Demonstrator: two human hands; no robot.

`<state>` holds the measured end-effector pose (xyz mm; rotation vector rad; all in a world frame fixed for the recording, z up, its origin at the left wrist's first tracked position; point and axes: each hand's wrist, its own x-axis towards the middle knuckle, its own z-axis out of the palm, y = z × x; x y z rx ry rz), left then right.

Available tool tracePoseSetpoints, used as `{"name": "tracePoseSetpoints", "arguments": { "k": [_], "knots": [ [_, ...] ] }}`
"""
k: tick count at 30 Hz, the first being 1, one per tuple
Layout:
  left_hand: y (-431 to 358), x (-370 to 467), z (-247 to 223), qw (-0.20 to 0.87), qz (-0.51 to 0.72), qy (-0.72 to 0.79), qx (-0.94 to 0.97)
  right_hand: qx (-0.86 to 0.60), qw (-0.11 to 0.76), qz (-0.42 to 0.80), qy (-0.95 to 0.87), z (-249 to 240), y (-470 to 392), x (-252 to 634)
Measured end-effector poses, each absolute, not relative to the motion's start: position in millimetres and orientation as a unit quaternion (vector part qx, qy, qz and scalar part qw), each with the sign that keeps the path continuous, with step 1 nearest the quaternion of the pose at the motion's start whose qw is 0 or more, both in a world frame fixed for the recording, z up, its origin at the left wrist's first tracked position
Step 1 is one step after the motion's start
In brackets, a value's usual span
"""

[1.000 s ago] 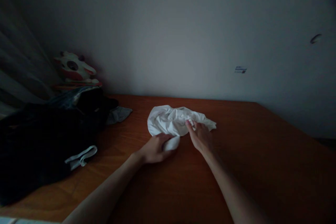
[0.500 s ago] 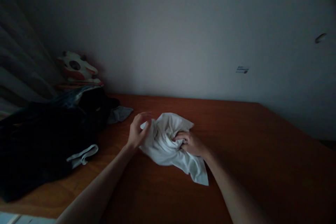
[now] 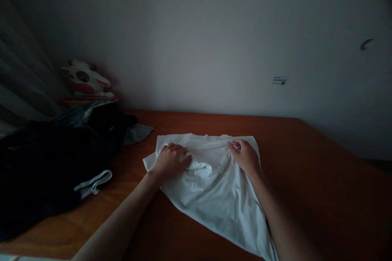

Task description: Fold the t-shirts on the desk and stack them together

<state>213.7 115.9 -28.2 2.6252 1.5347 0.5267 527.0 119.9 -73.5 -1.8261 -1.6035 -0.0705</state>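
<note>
A white cloth garment lies partly spread out and wrinkled on the brown wooden table. Its far edge is fairly straight, and its near part tapers toward me at the lower right. My left hand rests on the left part of the cloth, palm down with fingers spread. On the upper right part, my right hand has its thumb and fingers curled together on the fabric, where creases gather. A raised fold sits between the two hands.
A heap of dark clothes covers the left side of the table, with a white drawstring and a grey piece of cloth at its edge. A cow-like toy stands behind it. The wall borders the far table edge.
The white garment has gone from a crumpled bunch to a wider spread. My left hand has come down flat onto it; my right hand has moved out of the bunch, up and right.
</note>
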Motion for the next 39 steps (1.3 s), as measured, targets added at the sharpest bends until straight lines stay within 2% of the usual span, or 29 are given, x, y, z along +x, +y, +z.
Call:
{"name": "tracePoseSetpoints", "arguments": {
  "k": [5,8,11,14,18,21,24,26,28,30,32,34,36,39],
  "knots": [
    [125,196,-15,0.106,0.177,0.636,0.744,-0.642,0.308,-0.006,-0.702,-75,118,519],
    [133,184,-23,0.047,0.186,0.626,0.756,-0.57,0.335,0.066,-0.747,-71,120,519],
    [138,177,-34,-0.012,0.161,0.639,0.752,-0.635,0.352,0.002,-0.688,-71,121,525],
    [140,171,-36,0.005,0.117,0.676,0.728,-0.738,0.298,-0.068,-0.602,-76,121,537],
    [143,163,-32,0.082,0.128,0.666,0.73,-0.751,0.274,0.015,-0.601,-83,122,546],
    [147,160,-30,0.063,0.277,0.609,0.74,-0.716,0.343,0.051,-0.606,-81,125,544],
    [151,160,-27,0.019,0.462,0.57,0.679,-0.673,0.472,-0.003,-0.57,-71,127,541],
    [151,158,-23,0.009,0.508,0.57,0.646,-0.66,0.536,0.011,-0.527,-64,127,540],
    [149,155,-17,0.042,0.474,0.582,0.66,-0.658,0.557,0.095,-0.498,-58,126,541],
    [145,150,-10,0.133,0.384,0.599,0.689,-0.642,0.539,0.209,-0.504,-52,121,544],
    [139,146,-2,0.266,0.25,0.594,0.717,-0.616,0.493,0.303,-0.535,-47,114,545],
    [132,144,6,0.361,0.105,0.55,0.745,-0.602,0.43,0.348,-0.576,-42,107,545],
    [124,144,12,0.365,0.014,0.51,0.778,-0.593,0.366,0.359,-0.621,-39,101,544],
    [119,145,9,0.292,0.012,0.52,0.803,-0.58,0.299,0.363,-0.665,-43,100,543]
  ]
}}
